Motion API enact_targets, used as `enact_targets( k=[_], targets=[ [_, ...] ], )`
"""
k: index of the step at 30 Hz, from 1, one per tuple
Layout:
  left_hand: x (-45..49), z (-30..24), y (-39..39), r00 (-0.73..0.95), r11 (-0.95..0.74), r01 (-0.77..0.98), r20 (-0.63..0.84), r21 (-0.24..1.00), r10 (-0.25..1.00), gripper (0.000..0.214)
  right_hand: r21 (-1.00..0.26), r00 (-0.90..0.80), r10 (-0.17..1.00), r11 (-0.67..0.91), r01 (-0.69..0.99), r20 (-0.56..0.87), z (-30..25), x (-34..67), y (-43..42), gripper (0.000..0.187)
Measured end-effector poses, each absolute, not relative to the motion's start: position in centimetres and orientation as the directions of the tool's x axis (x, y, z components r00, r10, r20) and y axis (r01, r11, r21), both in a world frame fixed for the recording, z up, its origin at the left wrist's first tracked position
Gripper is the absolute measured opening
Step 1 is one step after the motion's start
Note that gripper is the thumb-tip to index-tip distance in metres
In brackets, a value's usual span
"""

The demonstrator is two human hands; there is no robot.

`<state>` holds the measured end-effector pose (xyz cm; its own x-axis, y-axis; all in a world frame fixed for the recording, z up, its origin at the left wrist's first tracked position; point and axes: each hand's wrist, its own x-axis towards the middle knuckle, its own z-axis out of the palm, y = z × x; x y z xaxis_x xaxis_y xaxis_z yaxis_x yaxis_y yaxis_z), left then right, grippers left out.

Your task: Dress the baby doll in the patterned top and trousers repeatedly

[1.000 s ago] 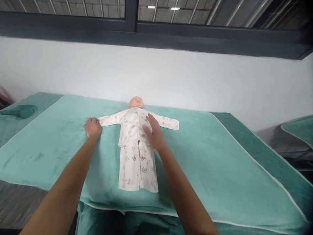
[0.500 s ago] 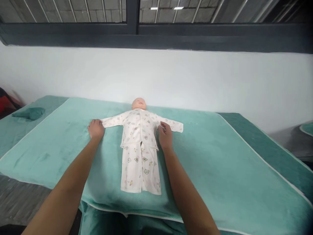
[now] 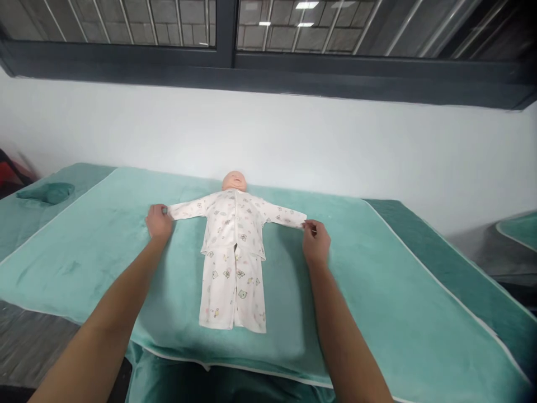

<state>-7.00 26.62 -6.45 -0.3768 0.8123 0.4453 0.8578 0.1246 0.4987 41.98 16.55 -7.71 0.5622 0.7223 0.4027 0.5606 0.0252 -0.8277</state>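
Observation:
A baby doll lies on its back on a light green towel, dressed in a white printed shirt and matching trousers, with both sleeves stretched out sideways. My left hand pinches the cuff of the sleeve on the left. At the other side, my right hand pinches the cuff of the sleeve on the right. Both hands have their fingers closed on the cloth.
The towel covers a dark green padded table set against a white wall below a dark window frame. A folded dark green cloth lies at the far left. Another green-covered surface shows at the right edge.
My right hand has slid from the doll's chest outward along the sleeve to its cuff on the right. My left hand has stayed on the other cuff.

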Motion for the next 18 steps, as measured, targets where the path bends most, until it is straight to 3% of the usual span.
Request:
enact_targets(
  k=[4,7,12,18],
  targets=[
    [-6.2,-6.0,25.9,-0.398,0.060,0.849,0.561,0.525,0.726,0.033,-0.825,0.445,0.854,-0.033,0.564,0.270,-6.5,36.4,16.5,0.034],
    [-5.2,-5.8,24.6,-0.282,-0.050,0.859,0.552,0.509,0.785,0.036,-0.766,0.345,0.915,-0.065,0.639,0.210,-6.2,32.6,16.5,0.039],
    [-2.2,-5.9,20.9,-0.072,-0.155,0.759,0.318,0.633,0.945,0.044,-0.660,0.211,0.970,-0.079,0.747,0.122,-6.0,30.4,16.4,0.034],
    [2.2,-5.7,17.5,0.152,-0.173,0.397,0.122,0.902,0.981,0.063,-0.641,0.070,0.995,-0.007,0.768,0.073,-5.9,30.5,16.1,0.015]
  ],
)
